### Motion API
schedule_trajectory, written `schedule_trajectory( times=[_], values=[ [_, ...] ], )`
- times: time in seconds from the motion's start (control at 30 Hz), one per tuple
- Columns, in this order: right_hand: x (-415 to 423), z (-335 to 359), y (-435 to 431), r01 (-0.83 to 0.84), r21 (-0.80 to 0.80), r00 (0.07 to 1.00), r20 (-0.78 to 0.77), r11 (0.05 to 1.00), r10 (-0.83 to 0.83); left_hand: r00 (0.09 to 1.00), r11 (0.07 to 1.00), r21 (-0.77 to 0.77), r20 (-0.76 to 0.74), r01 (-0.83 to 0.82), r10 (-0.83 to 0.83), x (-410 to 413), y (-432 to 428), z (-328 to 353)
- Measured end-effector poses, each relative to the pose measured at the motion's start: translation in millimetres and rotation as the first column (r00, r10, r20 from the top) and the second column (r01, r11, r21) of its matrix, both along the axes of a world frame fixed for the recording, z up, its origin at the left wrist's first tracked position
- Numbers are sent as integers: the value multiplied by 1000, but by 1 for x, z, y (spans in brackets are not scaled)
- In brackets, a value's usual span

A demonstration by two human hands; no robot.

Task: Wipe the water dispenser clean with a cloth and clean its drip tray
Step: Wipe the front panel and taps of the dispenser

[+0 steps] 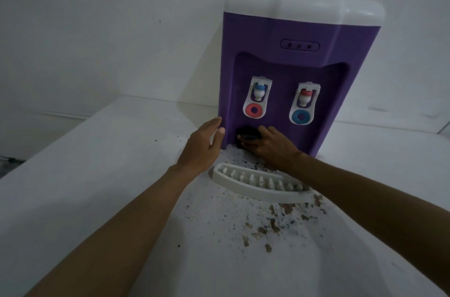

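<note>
Head view: right hand (269, 144) pressed low into the recess of the water dispenser (287, 82), fingers curled down over a dark cloth (248, 134) and holding it against the purple front just below the taps. Left hand (203, 144) open and flat, palm bracing the dispenser's near left edge, nothing held. Mid-job, by the look of it: wiping under way at the bottom of the recess, with the white top and the purple sides above both hands impossible to call wiped or not. Drip tray (258, 183) already out of its slot, lying on the white counter (97, 175) just this side of the right wrist and partly under that forearm, no hand on it, so probably the tray's own cleaning to come. Brown flecks and specks scattered over the counter nearer the body than the tray, likely one more patch to clear. Dispenser upright, long axis vertical, taps facing the wearer. Tray's long axis across the view, running left to right beneath the forearm, slotted face up.
</note>
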State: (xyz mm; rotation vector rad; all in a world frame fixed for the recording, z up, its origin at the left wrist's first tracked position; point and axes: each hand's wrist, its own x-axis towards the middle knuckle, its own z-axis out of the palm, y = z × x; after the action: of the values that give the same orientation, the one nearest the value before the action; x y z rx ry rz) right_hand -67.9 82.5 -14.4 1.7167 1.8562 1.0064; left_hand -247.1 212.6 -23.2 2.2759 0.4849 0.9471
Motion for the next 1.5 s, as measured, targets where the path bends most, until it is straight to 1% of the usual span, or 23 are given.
schedule_trajectory(
  times=[0.13,0.2,0.27,0.4,0.57,0.67,0.77,0.83,0.87,0.97,1.0,1.1,1.17,1.23,1.3,1.33,1.4,1.43,1.5],
  values=[
    [3,3,-19,162,-76,987,12,984,-161,1000,1000,-21,2,-9,9,2,-2,1],
    [2,5,-31,257,-99,966,63,961,-251,1000,999,-33,5,-15,16,3,-4,1],
    [4,4,-43,350,-120,937,60,929,-345,1000,999,-42,3,-24,25,4,-5,0],
    [5,6,-71,482,-97,876,47,871,-480,999,998,-49,-2,-45,45,6,-8,-2],
    [-1,9,-89,586,-70,810,80,808,-581,999,996,-79,-3,-50,50,7,-16,-2],
    [-5,20,-86,609,5,792,56,793,-608,999,997,-67,19,-31,32,4,-20,-1],
    [-4,29,-91,595,86,801,18,799,-598,999,998,-60,31,-27,29,1,-22,-4],
    [-4,25,-96,578,94,813,15,811,-582,999,997,-70,46,-17,20,1,-26,-7],
    [-4,19,-97,568,64,822,9,821,-569,999,997,-71,50,-10,14,1,-29,-9],
    [-2,4,-99,559,-92,823,-62,824,-565,999,998,-59,43,6,-3,-1,-36,-10],
    [0,3,-99,551,-86,827,-79,830,-557,999,999,-49,41,13,-11,-3,-38,-10],
    [3,13,-102,547,60,829,-179,835,-530,999,1000,-23,47,19,-18,-6,-38,-7],
    [-1,19,-105,529,147,836,-263,836,-482,999,1000,2,51,18,-18,-6,-39,-7],
    [-4,18,-111,469,150,855,-321,870,-406,998,999,33,54,20,-21,-4,-43,-7],
    [-5,12,-117,466,97,802,-468,880,-373,997,997,74,68,25,-30,1,-51,-6],
    [-5,10,-121,461,104,773,-535,881,-341,996,995,92,79,34,-41,3,-56,-5],
    [-4,10,-129,427,192,728,-652,884,-210,993,993,105,96,62,-72,11,-67,-2],
    [-4,10,-133,407,231,691,-710,884,-133,992,993,86,91,82,-90,15,-74,0],
    [-6,12,-143,361,305,621,-783,881,17,989,989,-22,41,143,-142,24,-91,8]
  ],
)
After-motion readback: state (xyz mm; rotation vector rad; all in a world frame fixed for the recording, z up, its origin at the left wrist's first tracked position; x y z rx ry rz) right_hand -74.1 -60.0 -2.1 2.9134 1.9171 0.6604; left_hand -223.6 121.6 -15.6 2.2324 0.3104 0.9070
